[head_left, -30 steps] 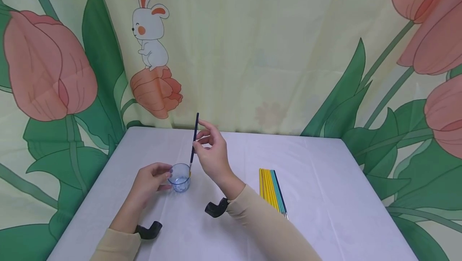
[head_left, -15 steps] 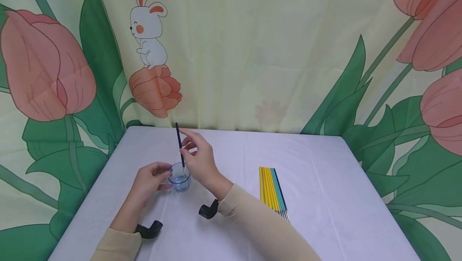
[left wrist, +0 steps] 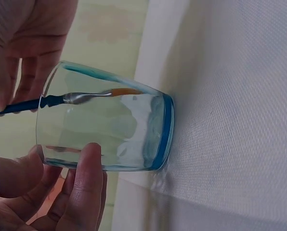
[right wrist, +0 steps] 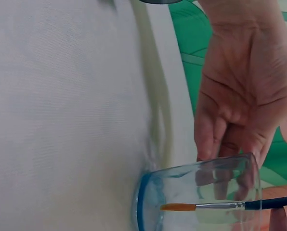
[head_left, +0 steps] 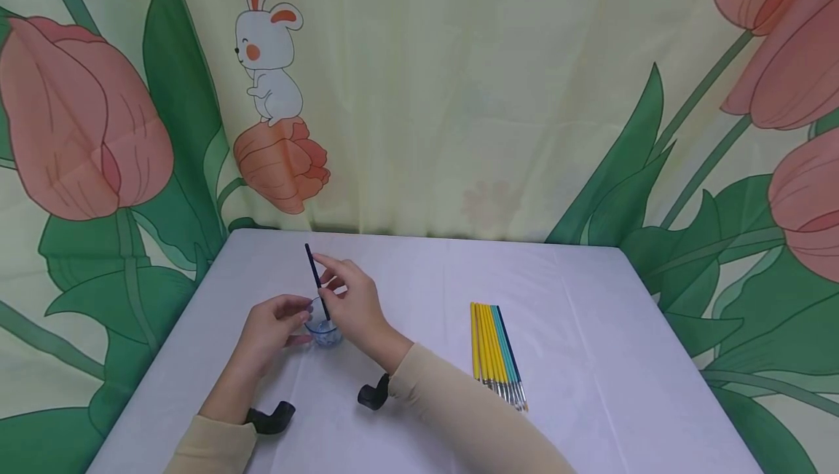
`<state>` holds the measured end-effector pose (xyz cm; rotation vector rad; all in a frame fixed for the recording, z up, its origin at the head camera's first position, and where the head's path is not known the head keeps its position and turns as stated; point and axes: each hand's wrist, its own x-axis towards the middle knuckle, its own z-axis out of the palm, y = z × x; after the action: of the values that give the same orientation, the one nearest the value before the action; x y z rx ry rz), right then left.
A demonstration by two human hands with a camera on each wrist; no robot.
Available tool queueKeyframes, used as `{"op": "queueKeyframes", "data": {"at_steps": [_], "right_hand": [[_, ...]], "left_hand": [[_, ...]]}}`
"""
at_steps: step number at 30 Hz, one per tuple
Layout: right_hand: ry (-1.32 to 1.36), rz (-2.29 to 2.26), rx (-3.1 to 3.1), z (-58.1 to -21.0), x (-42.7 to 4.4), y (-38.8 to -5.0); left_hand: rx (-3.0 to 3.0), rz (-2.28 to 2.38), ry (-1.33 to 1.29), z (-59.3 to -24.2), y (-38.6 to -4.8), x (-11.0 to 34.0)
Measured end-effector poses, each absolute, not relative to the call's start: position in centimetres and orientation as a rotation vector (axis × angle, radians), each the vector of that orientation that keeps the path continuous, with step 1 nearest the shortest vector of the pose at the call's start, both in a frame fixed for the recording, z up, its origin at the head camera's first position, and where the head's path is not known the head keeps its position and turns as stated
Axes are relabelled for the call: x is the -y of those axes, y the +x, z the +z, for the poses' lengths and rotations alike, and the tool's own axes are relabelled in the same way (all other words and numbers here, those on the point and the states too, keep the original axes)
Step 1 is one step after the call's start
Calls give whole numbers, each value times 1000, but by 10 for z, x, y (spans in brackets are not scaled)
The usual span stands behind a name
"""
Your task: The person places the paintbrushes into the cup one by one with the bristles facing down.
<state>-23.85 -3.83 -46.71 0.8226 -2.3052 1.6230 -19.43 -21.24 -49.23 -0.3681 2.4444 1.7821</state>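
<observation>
While a pale-yellow fabric curtain (head_left: 498, 132) printed with pink tulips hangs behind, a white cloth-covered table (head_left: 328, 416) bears the things in use. The right hand (head_left: 357, 310) has moved left and down within the last second, pinching its brush between thumb and fingers; the left hand (head_left: 272, 328) stays curled around the glass. A flat row of slim paintbrushes with yellow, teal and dark-blue handles (head_left: 490, 343) lies apart, near the right sleeve. The clear blue-tinted tumbler-shaped glass (left wrist: 110, 120) stands upright on the cloth. The dark-blue-handled paintbrush (left wrist: 76, 98) now leans inside it, its amber bristles (left wrist: 125, 91) near the base, so the brushwork seems to have shifted from rim to interior. Whether the bristles touch bottom, I cannot tell.
</observation>
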Motion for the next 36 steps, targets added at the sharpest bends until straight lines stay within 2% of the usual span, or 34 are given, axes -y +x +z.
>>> {"op": "queueKeyframes", "data": {"at_steps": [13, 36], "right_hand": [[857, 1629, 2358, -476, 37, -237], [625, 1974, 2275, -465, -4, -234]], "left_hand": [[-2458, 1791, -359, -494, -195, 212], [-2454, 1783, -350, -492, -195, 212]]}}
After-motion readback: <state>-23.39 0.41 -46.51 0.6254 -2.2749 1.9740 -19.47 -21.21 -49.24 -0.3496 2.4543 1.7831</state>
